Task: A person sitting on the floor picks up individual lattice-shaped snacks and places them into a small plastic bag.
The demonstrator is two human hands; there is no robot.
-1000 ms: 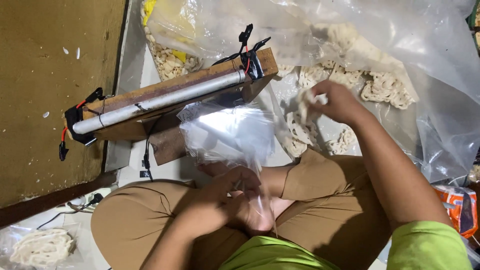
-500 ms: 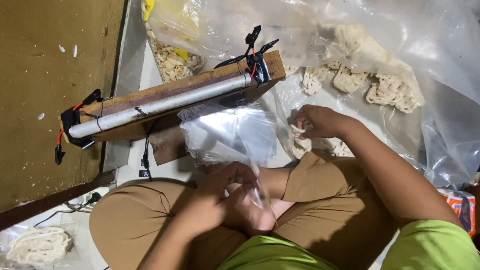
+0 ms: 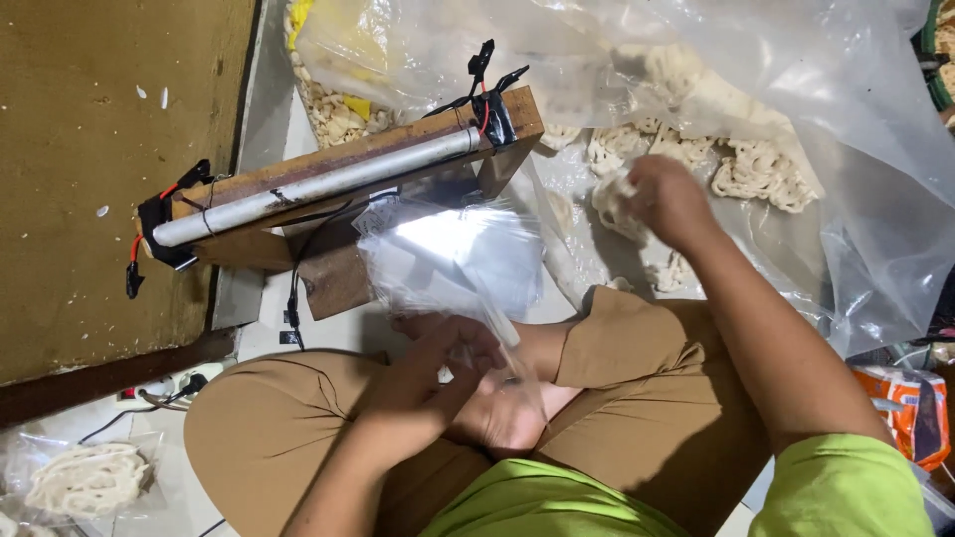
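Note:
I sit cross-legged in tan trousers. My left hand (image 3: 428,373) pinches the mouth of a small clear plastic bag (image 3: 453,254) that stands up over my lap. My right hand (image 3: 667,199) reaches forward and is closed on a pale, lacy cracker (image 3: 615,204), lifted from a heap of crackers (image 3: 746,169) lying on a big clear plastic sheet (image 3: 875,199). Just beyond the small bag stands a wooden heat sealer (image 3: 328,184) with a metal bar and black and red wires.
A brown board (image 3: 99,149) lies at the left. A filled bag of crackers (image 3: 90,477) rests at the lower left, more crackers in a bag (image 3: 333,104) behind the sealer. An orange packet (image 3: 900,403) sits at the right. Cables and a plug (image 3: 159,393) lie by my knee.
My right hand dipped to the crackers near my knee, then moved forward again to the heap, now closed on a cracker. My left hand stayed at the small bag's mouth.

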